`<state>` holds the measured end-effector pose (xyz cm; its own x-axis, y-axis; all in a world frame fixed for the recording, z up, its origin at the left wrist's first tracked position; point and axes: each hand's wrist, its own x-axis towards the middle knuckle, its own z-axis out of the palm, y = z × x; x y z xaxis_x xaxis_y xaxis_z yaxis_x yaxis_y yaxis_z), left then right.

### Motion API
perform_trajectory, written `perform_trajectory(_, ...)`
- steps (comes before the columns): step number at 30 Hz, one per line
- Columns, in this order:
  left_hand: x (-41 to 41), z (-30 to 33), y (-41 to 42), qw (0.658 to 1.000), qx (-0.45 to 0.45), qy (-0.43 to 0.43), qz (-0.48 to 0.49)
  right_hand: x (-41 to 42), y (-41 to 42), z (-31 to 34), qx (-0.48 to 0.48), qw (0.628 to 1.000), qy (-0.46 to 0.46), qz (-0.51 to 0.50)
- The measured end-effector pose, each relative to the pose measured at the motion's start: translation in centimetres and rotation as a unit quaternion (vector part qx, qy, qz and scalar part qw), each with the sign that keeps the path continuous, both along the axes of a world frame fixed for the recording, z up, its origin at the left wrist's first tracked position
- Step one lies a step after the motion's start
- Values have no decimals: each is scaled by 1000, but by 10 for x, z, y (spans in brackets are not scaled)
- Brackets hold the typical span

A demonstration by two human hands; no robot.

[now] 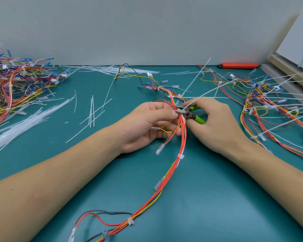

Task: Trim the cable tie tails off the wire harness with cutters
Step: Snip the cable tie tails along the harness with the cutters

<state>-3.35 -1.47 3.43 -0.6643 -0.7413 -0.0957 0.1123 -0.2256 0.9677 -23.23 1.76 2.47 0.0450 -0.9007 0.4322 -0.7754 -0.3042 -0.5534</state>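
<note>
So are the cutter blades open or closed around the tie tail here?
Open: the cutters' two blades are spread, with the white tie tail passing between them, uncut.

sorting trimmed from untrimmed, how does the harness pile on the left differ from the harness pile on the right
The left harness pile shows no long tie tails standing out of it; the right harness pile bristles with long white tails. The left pile is a dense heap at the table's far-left edge; the right pile is spread looser. Cut tails lie beside the left one. Both hold red, yellow and blue wires.

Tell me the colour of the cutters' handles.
Bright green handles, held in the right hand; seen in the head view.
</note>
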Motion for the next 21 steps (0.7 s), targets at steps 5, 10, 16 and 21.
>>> perform_trajectory(5,0,0,0,1000,-2,0,-5,0,-1,-1,-3,1000,9,0)
perform_trajectory(10,0,-1,-1,1000,2,7,-10,0,-1,-1,22,999,12,-31)
perform_trajectory(16,0,-1,-1,1000,5,10,-14,0,-1,-1,60,997,7,-38)
perform_trajectory(21,-1,-2,-2,1000,9,7,7,0,0,1,20,1000,7,-11)
